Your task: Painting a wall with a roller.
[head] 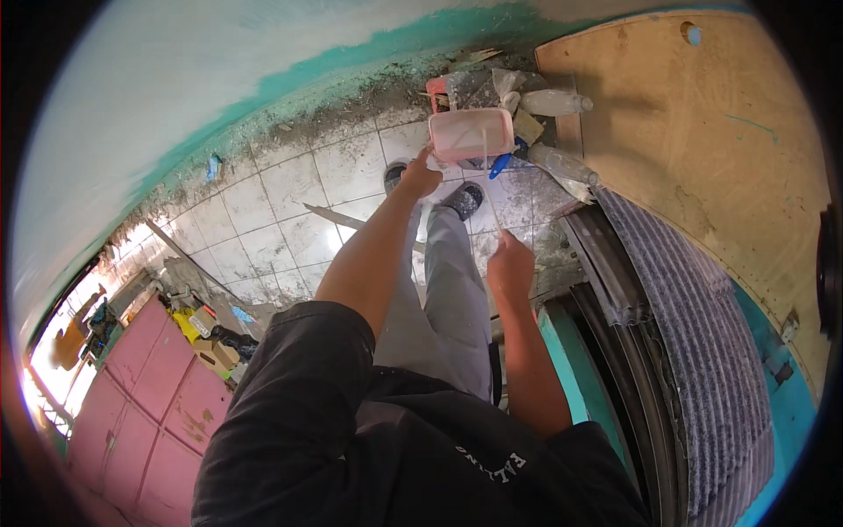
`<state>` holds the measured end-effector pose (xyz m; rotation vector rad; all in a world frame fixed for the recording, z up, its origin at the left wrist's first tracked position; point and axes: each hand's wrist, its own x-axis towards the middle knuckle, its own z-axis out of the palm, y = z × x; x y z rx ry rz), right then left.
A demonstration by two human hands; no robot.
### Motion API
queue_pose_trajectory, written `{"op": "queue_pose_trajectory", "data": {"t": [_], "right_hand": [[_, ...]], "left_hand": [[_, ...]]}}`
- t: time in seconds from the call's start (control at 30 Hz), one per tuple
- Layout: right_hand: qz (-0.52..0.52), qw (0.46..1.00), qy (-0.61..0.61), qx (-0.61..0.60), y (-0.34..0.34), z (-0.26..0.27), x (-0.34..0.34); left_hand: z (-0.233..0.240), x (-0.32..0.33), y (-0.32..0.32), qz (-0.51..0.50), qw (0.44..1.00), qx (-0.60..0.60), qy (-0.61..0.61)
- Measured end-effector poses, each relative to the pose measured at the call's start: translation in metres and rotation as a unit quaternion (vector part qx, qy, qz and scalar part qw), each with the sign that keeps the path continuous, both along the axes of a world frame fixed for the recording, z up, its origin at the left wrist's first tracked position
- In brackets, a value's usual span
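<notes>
My right hand [512, 263] is closed around the lower end of a long thin pale stick [490, 184]. The stick's far end reaches into a rectangular plastic tub [471, 156] with a pinkish rim and whitish contents. At the tub's near left corner is my left hand [421, 176], a finger extended to the rim; whether it grips the tub is unclear. A blue-handled tool [500, 166] lies beside the tub's near right corner, its head partly hidden.
Plastic bottles [556, 103] and a tied plastic bag [508, 85] lie beyond the tub. Corrugated sheets [698, 349] and a wooden panel [691, 112] stand at right. A wood strip [336, 216] crosses the dirty tiled floor [237, 204]. A pink cabinet [145, 395] is at left.
</notes>
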<state>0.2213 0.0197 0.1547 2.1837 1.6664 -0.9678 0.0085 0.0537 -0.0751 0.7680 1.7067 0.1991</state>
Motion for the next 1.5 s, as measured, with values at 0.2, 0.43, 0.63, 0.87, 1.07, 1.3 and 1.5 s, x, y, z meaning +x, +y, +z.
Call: {"op": "queue_pose_trajectory", "data": {"t": [0.2,0.43,0.63,0.87,1.07,1.3,1.5], "right_hand": [[0.017,0.999,-0.031,-0.011,-0.010,0.005,0.014],[0.008,1.000,-0.017,-0.011,0.009,-0.003,-0.010],[0.012,1.000,0.004,0.011,-0.014,0.006,0.022],[0.017,0.998,-0.001,0.056,0.003,-0.010,0.023],[-0.008,0.998,0.028,0.053,0.002,-0.010,0.023],[0.002,0.999,0.019,0.035,-0.007,-0.012,0.031],[-0.003,0.999,0.029,0.038,0.018,-0.013,0.022]], "left_hand": [[0.006,-0.006,0.003,-0.041,0.999,-0.020,0.005],[0.012,-0.005,0.009,-0.067,0.996,-0.033,0.039],[0.018,-0.005,0.005,-0.050,0.998,-0.038,0.018],[0.008,-0.008,0.005,-0.048,0.999,0.000,0.008],[0.004,-0.010,0.004,-0.048,0.999,0.009,0.011],[-0.009,-0.017,0.003,-0.004,1.000,0.015,-0.001],[-0.009,-0.015,0.004,0.005,0.999,0.034,-0.001]]}}
